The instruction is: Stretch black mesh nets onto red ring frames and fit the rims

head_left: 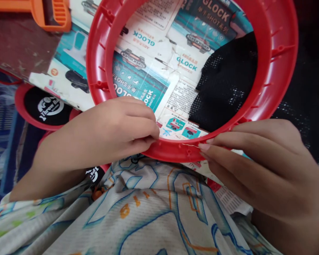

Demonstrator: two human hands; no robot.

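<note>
A large red plastic ring (pixel 275 74), its ribbed side with small pegs facing up, lies across the printed cardboard close to my body. My left hand (pixel 114 131) is closed at the ring's near left rim, fingers curled under and fingertips hidden. At the near right rim, the thumb and forefinger of my right hand (pixel 252 159) pinch the end of a thin pale strand (pixel 190 145). That strand runs along the ring's channel towards my left hand. Black mesh fabric (pixel 228 81) shows through the right part of the ring's opening.
Printed cardboard (pixel 172 53) lies under the ring. An orange plastic part (pixel 51 16) is at the upper left. Round black discs with red rims (pixel 49 108) sit left of my left arm, near a blue crate (pixel 2 102). Dark mesh spreads at the right.
</note>
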